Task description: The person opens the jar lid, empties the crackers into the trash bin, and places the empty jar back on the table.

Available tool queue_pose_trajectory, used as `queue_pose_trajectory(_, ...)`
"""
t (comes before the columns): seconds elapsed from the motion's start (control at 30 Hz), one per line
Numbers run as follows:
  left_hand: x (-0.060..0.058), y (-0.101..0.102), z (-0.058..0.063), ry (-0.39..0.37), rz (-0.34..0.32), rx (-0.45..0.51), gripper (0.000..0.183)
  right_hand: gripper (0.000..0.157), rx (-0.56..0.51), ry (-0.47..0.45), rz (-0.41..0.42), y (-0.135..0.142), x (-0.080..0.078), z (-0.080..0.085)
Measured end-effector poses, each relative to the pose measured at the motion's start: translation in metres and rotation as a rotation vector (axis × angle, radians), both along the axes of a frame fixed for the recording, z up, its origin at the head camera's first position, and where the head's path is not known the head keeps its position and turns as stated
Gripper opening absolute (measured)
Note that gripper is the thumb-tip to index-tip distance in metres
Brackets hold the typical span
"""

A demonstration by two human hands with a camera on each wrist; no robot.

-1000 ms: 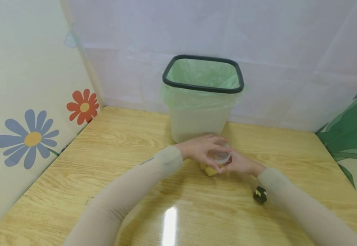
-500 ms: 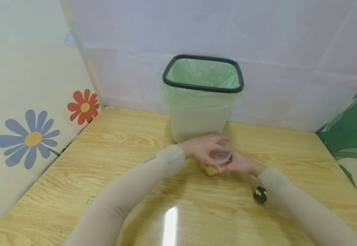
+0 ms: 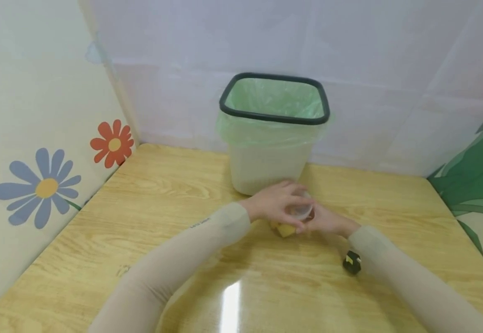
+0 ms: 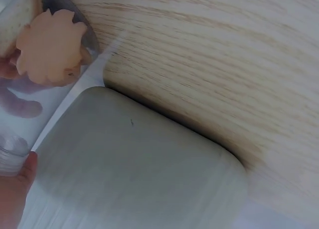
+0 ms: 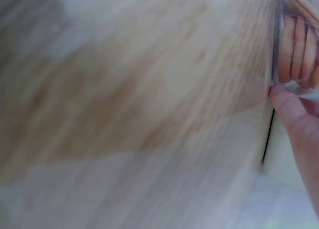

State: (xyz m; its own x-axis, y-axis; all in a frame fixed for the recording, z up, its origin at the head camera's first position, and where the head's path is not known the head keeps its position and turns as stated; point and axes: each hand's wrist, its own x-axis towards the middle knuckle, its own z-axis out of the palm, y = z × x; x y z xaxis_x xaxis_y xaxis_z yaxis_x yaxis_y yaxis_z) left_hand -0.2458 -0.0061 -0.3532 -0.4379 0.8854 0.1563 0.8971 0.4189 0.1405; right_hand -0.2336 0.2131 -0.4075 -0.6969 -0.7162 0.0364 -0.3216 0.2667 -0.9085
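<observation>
A clear plastic jar point(image 3: 300, 211) with a round top stands on the table in front of the bin, biscuits showing through its wall. Among them are a flower-shaped orange biscuit point(image 4: 52, 47) in the left wrist view and a row of stacked biscuits point(image 5: 297, 49) in the right wrist view. My left hand point(image 3: 272, 203) curls over the jar's upper left side, fingers behind and thumb in front. From the right, my right hand point(image 3: 329, 220) grips the jar's side; its far fingers are hidden. Yellow contents point(image 3: 285, 230) show low under the left hand.
Right behind the hands stands a pale waste bin point(image 3: 266, 162) with a dark rim and green liner. A small black object with a yellow mark point(image 3: 351, 262) lies beside the right sleeve. Fabric walls border the wooden table point(image 3: 175, 175) at the back and sides.
The left thumb has shifted slightly to the right across the jar's front, closer to the right hand's fingers. The jar and the right hand stay in about the same place.
</observation>
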Motion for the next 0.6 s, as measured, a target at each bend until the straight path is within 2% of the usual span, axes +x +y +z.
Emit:
queue_pose_trajectory(0.13,0.0019,0.0026,0.0007,-0.009,0.037,-0.012,0.071,0.081,0.017,0.016,-0.006,-0.0003,0.0001,0.0026)
queue_pose_trajectory(0.3,0.0042,0.0031,0.0012,0.0,0.048,-0.012,0.071,0.079,0.033,0.019,0.001,-0.0007,-0.0001,0.005)
queue_pose_trajectory(0.6,0.0052,0.0018,0.0017,0.014,0.037,-0.004,0.072,0.091,0.011,0.029,-0.004,-0.0015,-0.0011,0.0038)
